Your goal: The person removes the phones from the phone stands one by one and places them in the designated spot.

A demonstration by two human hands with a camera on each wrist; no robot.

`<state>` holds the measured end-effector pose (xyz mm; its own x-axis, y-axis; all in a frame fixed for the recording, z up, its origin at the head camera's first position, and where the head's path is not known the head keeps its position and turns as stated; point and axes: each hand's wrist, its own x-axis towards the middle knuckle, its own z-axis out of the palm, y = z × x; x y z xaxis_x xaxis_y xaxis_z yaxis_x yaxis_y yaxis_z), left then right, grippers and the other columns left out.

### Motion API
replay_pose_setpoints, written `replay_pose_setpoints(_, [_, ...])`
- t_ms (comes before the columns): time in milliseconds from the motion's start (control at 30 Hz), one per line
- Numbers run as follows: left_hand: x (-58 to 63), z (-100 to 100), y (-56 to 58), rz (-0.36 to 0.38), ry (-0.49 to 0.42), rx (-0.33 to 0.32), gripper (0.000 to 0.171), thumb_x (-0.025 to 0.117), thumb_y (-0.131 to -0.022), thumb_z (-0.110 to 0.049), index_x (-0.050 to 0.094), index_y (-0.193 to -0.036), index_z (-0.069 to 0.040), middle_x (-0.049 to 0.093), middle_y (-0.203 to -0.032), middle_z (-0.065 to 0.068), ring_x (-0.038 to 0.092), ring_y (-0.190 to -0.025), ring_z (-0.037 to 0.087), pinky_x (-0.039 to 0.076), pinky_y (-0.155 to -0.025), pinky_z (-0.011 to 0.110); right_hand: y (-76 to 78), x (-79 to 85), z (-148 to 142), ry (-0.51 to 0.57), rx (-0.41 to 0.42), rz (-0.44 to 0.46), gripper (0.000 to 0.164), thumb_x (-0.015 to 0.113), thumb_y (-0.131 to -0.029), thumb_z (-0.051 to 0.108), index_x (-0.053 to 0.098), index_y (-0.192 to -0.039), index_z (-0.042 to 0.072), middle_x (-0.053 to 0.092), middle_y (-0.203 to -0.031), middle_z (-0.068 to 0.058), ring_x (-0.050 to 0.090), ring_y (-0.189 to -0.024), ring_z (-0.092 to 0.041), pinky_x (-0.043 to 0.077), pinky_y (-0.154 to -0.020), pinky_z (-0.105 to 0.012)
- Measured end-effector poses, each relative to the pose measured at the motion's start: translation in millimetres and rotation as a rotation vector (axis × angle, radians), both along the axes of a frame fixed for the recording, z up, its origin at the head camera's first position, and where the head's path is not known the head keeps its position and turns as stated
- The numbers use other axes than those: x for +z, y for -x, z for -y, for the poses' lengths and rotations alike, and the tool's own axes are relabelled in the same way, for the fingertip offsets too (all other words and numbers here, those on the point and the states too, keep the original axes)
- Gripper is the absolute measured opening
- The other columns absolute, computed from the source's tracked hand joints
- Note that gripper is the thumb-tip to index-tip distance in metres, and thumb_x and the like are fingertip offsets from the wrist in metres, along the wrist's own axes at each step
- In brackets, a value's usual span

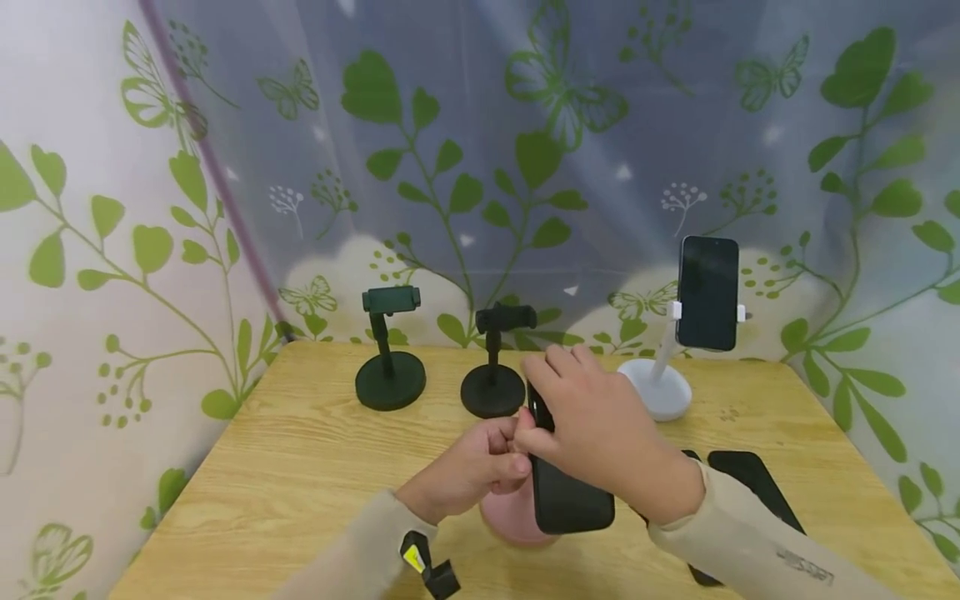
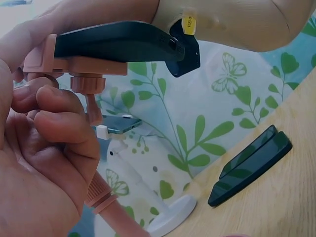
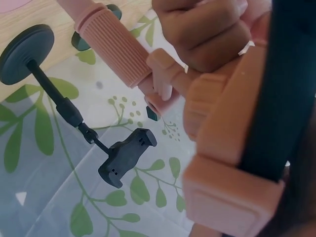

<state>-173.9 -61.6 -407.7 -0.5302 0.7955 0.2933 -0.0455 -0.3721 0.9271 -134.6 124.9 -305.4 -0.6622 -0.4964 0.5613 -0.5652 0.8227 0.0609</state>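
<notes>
Butterfly-and-leaf cloth (image 1: 465, 258) is hanging behind the surface (image 1: 300, 500). Nearer the person, the phone (image 1: 573, 500) is lying against the clamp (image 2: 98, 66) of the pink stand (image 1: 506, 521); the right hand's (image 1: 600, 408) fingers are gripping the phone, and the left hand's (image 1: 472, 467) are curling closely in, seemingly pinching the clamp's end. Should that end be springing back without catching the phone's edge, the phone could be slipping out; uneven pressing could be tipping the pink stand. Pale wood grain is showing on the surface, which is also carrying a green stand (image 1: 390, 381), a black stand (image 1: 492, 392), a white stand (image 1: 663, 400) holding another phone (image 1: 708, 292), and two dark slabs (image 1: 757, 483) at the right.
</notes>
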Motion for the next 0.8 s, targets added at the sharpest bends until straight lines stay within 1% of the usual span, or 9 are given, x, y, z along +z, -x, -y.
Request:
replay_pose_setpoints(133, [-1.3,-2.8,0.2,0.005,-0.012,-0.011,0.037,0.076,-0.092,-0.050,0.059,-0.101,-0.019,0.047,-0.067,-0.014,0.035,-0.056,0.004,0.029,-0.055,0.022,-1.3,2.4,-2.9,0.018,0.012,0.030,0.028,0.068,-0.083,0.026,0.062,-0.106,0.012,0.053,-0.089,0.001,0.042,-0.072,-0.018,0.032,-0.046,-0.024])
replay_pose_setpoints(333, [-2.4,-5.1,1.0,-0.006,-0.012,-0.011,0.033,0.075,-0.094,-0.048,0.059,-0.101,-0.019,0.047,-0.068,-0.014,0.035,-0.056,0.004,0.029,-0.055,0.022,-1.9,3.4,-4.8,0.025,0.023,0.061,0.030,0.067,-0.084,0.027,0.063,-0.111,0.013,0.053,-0.092,0.002,0.041,-0.073,-0.016,0.030,-0.045,-0.023])
replay_pose_setpoints(467, [-3.7,-8.6,1.1,-0.031,0.005,-0.017,0.034,0.074,-0.095,-0.049,0.058,-0.099,-0.020,0.045,-0.068,-0.014,0.035,-0.056,0.005,0.030,-0.055,0.021,-2.3,0.7,-7.9,0.038,0.061,0.048,0.029,0.066,-0.084,0.026,0.062,-0.110,0.014,0.053,-0.092,0.003,0.043,-0.075,-0.015,0.030,-0.046,-0.022])
replay_pose_setpoints(567, [-3.3,-10.0,1.0,-0.053,0.028,-0.015,0.039,0.072,-0.094,-0.055,0.058,-0.101,-0.019,0.043,-0.066,-0.013,0.033,-0.055,0.006,0.031,-0.055,0.022,-2.2,-2.4,-10.7,0.068,0.103,0.023,0.027,0.064,-0.084,0.024,0.062,-0.108,0.013,0.054,-0.093,0.003,0.046,-0.078,-0.015,0.032,-0.047,-0.022])
replay_pose_setpoints(633, [-2.9,-10.0,1.2,-0.067,0.039,-0.009,0.047,0.071,-0.092,-0.058,0.057,-0.103,-0.014,0.043,-0.067,-0.013,0.033,-0.055,0.007,0.031,-0.055,0.022,-2.5,-4.3,-11.8,0.092,0.124,0.007,0.026,0.063,-0.084,0.024,0.063,-0.108,0.013,0.055,-0.094,0.003,0.047,-0.079,-0.014,0.032,-0.047,-0.020])
replay_pose_setpoints(733, [-2.3,-10.0,1.2,-0.084,0.047,0.014,0.064,0.069,-0.090,-0.061,0.053,-0.104,-0.001,0.045,-0.067,-0.013,0.035,-0.056,0.006,0.032,-0.056,0.021,-2.8,-6.0,-11.6,0.117,0.142,-0.008,0.026,0.063,-0.084,0.023,0.063,-0.108,0.013,0.056,-0.094,0.003,0.047,-0.079,-0.013,0.031,-0.045,-0.019])
replay_pose_setpoints(800, [-2.1,-9.7,0.8,-0.089,0.045,0.031,0.070,0.069,-0.089,-0.061,0.049,-0.104,0.004,0.046,-0.067,-0.013,0.036,-0.056,0.006,0.032,-0.056,0.021,-3.1,-6.7,-10.8,0.126,0.147,-0.014,0.026,0.063,-0.084,0.023,0.063,-0.108,0.013,0.056,-0.095,0.003,0.048,-0.080,-0.013,0.031,-0.045,-0.019])
